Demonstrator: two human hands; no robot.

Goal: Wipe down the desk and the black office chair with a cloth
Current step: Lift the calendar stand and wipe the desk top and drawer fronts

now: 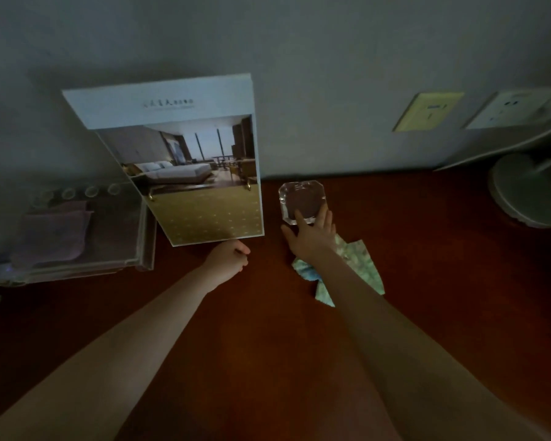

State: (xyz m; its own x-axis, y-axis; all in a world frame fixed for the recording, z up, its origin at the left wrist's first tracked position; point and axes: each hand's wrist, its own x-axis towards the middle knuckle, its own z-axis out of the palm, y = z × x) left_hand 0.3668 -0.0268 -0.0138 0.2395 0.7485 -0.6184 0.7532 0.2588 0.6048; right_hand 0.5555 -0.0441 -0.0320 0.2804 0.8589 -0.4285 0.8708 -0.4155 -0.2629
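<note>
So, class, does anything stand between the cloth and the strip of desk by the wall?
Yes. A glass ashtray sits directly beyond the cloth, with the right hand touching it. The left hand holds a picture board further left.

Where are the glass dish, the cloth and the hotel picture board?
glass dish (301, 195), head view, its dark centre.
cloth (363, 265), head view, its bare patterned part.
hotel picture board (201, 186), head view, the printed bedroom photo.

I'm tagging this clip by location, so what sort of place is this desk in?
Probably a hotel guest room. Signs: a card picturing a furnished bedroom, a clear box holding glasses and folded cloths, and a glass ashtray on the wooden desk.
</note>
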